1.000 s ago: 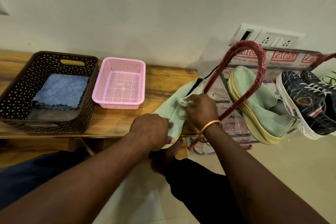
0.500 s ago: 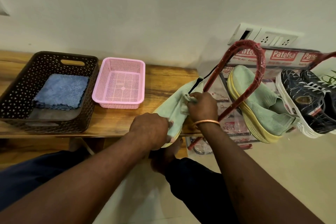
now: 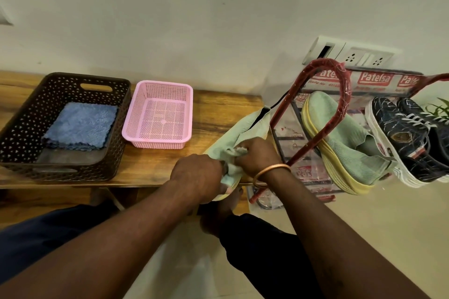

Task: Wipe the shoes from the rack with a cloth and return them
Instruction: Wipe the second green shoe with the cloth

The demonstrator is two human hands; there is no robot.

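A mint-green shoe (image 3: pixel 245 128) with a yellow sole lies at the right end of the wooden bench (image 3: pixel 213 109). My left hand (image 3: pixel 196 175) grips its near end. My right hand (image 3: pixel 257 158), with a copper bangle on the wrist, pinches a small bunched grey cloth (image 3: pixel 239 151) against the shoe's upper. The matching green shoe (image 3: pixel 349 143) leans on the red shoe rack (image 3: pixel 342 85) to the right, beside a pair of dark patterned sneakers (image 3: pixel 408 138).
A brown basket (image 3: pixel 29 114) holding folded blue cloths (image 3: pixel 80 126) stands at the bench's left, with a pink mesh tray (image 3: pixel 158 138) next to it. A white socket panel (image 3: pixel 349 56) sits on the wall behind the rack. My legs and a bare foot are below.
My right hand with the cloth has slid back along the shoe's upper toward my left hand. The left hand has held still on the shoe.
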